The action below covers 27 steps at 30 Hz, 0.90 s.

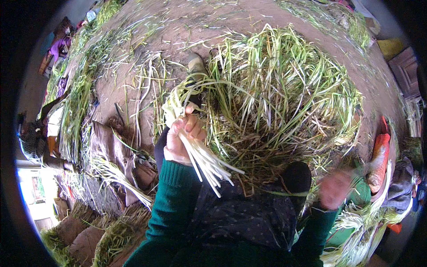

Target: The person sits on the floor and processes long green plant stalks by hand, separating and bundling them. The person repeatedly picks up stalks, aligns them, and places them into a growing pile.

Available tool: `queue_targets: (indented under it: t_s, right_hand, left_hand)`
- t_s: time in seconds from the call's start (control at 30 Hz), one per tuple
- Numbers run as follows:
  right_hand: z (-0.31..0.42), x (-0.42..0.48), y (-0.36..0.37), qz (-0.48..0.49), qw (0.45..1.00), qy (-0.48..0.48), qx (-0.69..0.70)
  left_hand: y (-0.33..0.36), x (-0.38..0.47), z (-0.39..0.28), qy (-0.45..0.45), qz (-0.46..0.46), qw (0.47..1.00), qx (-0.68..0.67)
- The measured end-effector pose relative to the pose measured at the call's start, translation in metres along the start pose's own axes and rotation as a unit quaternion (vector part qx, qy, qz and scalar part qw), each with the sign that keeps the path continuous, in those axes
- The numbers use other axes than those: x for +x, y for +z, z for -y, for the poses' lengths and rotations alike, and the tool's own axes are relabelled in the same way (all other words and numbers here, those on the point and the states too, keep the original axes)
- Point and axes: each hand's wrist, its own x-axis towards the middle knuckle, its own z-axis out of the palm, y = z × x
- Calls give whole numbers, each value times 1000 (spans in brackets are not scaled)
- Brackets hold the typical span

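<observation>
My left hand [186, 133] is closed around a bunch of white-stemmed, chive-like stalks [208, 163]. Their pale cut ends point down over my lap, while the green leaves bend away past my knuckles. Out to the right, my right hand [335, 188] is motion-blurred beside a green bag or cloth [362, 187]; whether its fingers hold anything does not show. Between and beyond my hands spreads a large heap of tangled green and yellowing leaves [277, 83]. A dark spotted plastic apron [240, 217] covers my lap.
A small bunch of white stalks [120, 180] lies on brown sacking at left. More white-stemmed bunches [353, 243] are piled at lower right, near an orange-red bag [380, 163]. Another person [50, 133] is at the far left, behind a long row of greens [78, 110].
</observation>
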Motion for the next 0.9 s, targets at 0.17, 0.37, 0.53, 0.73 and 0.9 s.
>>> queue_targets:
  t_s: [0.17, 0.37, 0.53, 0.73, 0.9]
  right_hand:
    - [-76, 52, 13, 83, 782, -259, -561]
    - [-118, 139, 71, 103, 875, -223, -417]
    - [-146, 220, 110, 18, 808, -239, -539]
    - [-179, 262, 108, 59, 691, -62, -718]
    - [-155, 226, 85, 5, 854, -175, -489]
  left_hand:
    - [42, -10, 1, 23, -123, 984, 128]
    - [-7, -19, -35, 68, -103, 990, 69]
    - [-25, -15, 13, -67, -143, 987, -36]
    - [-9, -12, 6, -61, -242, 968, 3]
    - [-18, -13, 7, -51, -234, 970, 52]
